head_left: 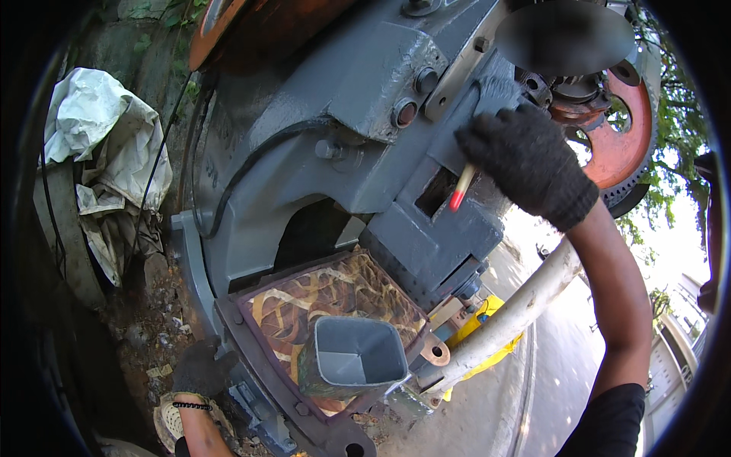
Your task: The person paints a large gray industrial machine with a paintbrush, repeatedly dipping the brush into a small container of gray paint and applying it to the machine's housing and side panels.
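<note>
Likely painting the machine (pixel 263 179), the right hand (pixel 529 164) grips a brush (pixel 461 189), needing even strokes next; what the dim left hand (pixel 202 371) holds, I can't tell.

A machine (pixel 259 190) stands across the middle, with a plastic sheet (pixel 114 122) to its left, a wheel (pixel 636 145) at its upper right, and a pole (pixel 510 305) with the road (pixel 560 358) to its lower right. At the machine's foot lies a mat (pixel 282 312) within a frame (pixel 263 373); the tub (pixel 365 335) stands on the mat's near part, and the left grip (pixel 202 369) is near the frame's left side. Above and right of the tub, the brush (pixel 462 185) is in the right grip (pixel 529 156), before the machine.
</note>
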Available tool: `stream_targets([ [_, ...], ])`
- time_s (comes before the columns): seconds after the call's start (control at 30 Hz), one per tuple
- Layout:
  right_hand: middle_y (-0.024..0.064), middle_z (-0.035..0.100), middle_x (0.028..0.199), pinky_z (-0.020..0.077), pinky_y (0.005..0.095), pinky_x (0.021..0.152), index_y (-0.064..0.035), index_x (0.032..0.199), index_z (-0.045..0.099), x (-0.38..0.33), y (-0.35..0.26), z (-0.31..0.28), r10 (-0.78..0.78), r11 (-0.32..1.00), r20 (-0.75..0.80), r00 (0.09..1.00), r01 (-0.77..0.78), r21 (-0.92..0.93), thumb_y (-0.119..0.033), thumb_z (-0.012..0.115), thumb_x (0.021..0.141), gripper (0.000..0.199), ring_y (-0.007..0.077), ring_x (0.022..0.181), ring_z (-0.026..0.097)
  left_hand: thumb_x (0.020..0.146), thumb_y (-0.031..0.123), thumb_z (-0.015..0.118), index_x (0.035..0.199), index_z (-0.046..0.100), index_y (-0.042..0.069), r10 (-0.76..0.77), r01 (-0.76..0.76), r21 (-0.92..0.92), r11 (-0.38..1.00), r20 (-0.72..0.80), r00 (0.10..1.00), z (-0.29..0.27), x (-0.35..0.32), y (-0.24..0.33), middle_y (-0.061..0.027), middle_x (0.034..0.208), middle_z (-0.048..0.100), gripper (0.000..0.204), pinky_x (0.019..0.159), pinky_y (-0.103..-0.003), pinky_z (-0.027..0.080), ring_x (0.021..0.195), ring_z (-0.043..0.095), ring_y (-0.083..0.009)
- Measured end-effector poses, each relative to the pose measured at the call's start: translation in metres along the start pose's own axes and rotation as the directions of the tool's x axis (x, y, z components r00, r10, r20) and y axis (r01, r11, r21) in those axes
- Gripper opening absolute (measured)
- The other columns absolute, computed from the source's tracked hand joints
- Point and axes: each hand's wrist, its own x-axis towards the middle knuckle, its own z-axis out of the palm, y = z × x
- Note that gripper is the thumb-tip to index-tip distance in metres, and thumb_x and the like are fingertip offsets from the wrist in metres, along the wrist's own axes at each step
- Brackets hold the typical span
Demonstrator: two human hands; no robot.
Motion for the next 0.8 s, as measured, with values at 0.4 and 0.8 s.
stream_targets([
  [0.4, 0.0123, 0.075, 0.104, 0.0581, 0.0351, 0.082, -0.0017, 0.122, 0.069, -0.013, -0.053, -0.018, 0.429, 0.338, -0.019, 0.903, -0.141, 0.93, -0.018, 0.07, 0.101, 0.027, 0.0233, 0.092, 0.074, 0.093, 0.056, 0.068, 0.141, 0.062, 0.002, 0.002, -0.002, 0.019, 1.0, 0.016, 1.0, 0.0, 0.002, -0.001, -0.0245, 0.141, 0.063, 0.073, 0.115, -0.046, 0.044, 0.134, 0.058, -0.0399],
  [0.8, 0.0129, 0.069, 0.083, 0.0524, 0.0396, 0.071, -0.0005, 0.109, 0.069, 0.025, 0.067, -0.016, 0.694, 0.687, -0.443, 0.568, -0.34, 0.642, -0.011, 0.065, 0.096, 0.017, 0.0239, 0.075, 0.067, 0.093, 0.056, 0.068, 0.142, 0.061, 0.002, 0.035, -0.034, -0.013, 0.999, 0.014, 0.999, 0.001, 0.003, -0.004, -0.0247, 0.144, 0.062, 0.074, 0.116, -0.048, 0.043, 0.136, 0.056, -0.0405],
])
